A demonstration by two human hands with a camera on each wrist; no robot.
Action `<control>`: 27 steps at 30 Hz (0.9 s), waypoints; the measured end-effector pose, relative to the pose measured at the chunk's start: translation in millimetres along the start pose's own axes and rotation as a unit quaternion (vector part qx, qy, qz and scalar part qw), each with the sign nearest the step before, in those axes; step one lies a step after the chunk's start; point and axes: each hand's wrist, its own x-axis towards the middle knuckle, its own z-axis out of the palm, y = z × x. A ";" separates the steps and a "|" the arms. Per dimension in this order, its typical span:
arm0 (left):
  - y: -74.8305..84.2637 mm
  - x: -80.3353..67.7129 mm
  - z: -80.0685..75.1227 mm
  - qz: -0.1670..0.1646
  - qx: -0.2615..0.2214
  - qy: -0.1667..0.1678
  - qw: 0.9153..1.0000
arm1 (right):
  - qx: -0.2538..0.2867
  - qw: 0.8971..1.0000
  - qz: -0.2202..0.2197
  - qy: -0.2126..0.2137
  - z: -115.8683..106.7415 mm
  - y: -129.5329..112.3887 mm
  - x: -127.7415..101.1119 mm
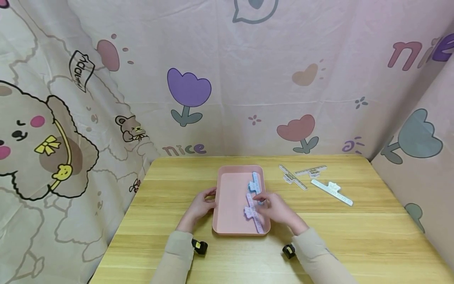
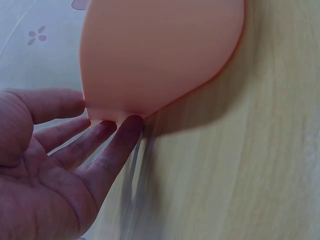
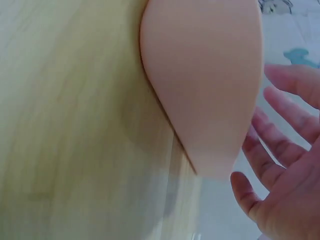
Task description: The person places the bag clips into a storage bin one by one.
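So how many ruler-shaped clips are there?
5. In the pink tray: a blue clip and a lilac clip. On the table to its right: a slanted clip nearest, a nearly level clip farther right, and a pale clip in front. The right hand could hide another.

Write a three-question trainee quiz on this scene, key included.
1. How many ruler clips lie in the pink tray?
2. True or false: the left hand is holding a clip.
3. Fill in: of the clips in the tray, the ____ one sits lower in the head view.

Key:
1. Two: a blue clip and a purple clip.
2. False; its fingers touch the tray.
3. Purple.
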 end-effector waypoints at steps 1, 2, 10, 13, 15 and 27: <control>0.1 -0.1 -0.1 0.000 0.000 0.000 1.000 | 0.010 1.000 0.006 0.014 -2.6 1.8 -1.2; 0.4 -0.4 -0.1 -0.001 0.001 0.001 1.000 | 0.019 0.999 0.013 0.027 -5.2 4.2 -2.5; -0.4 -0.1 -0.7 -0.002 0.006 0.004 1.000 | 0.081 0.987 0.107 0.091 -30.7 24.9 -12.4; -1.3 0.6 -0.6 -0.004 0.004 0.005 1.000 | 0.111 0.980 0.125 0.110 -39.3 36.3 -14.5; -1.3 0.5 -0.6 -0.004 0.003 0.005 1.000 | 0.140 0.973 0.139 0.121 -44.4 44.6 -15.1; 0.3 -0.2 0.8 0.001 0.001 0.004 1.000 | 0.238 0.932 0.237 0.140 -63.3 67.4 -10.8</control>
